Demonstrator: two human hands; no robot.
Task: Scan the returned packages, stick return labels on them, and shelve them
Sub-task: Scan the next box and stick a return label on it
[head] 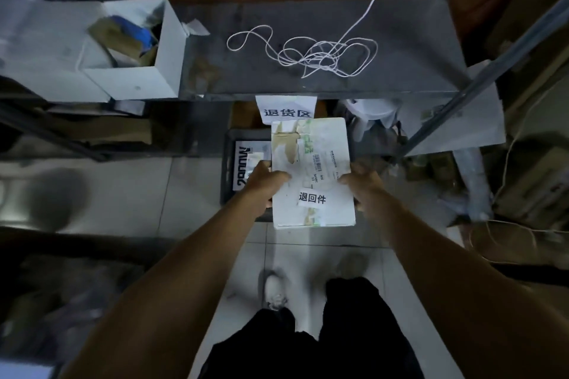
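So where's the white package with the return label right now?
Centre of the head view: the white package is held between the left hand and right hand, below the shelf sign.

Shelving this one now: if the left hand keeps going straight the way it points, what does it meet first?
Probably the black crate beneath the shelf; the left hand, gripping the white package, points forward and down toward it. Depth is unclear.

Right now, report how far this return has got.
Done: the white package already carries a return label. In hand: the left hand and right hand grip its sides in front of the shelf, near the return-area sign. Left: shelving it. Scanning cannot be confirmed.
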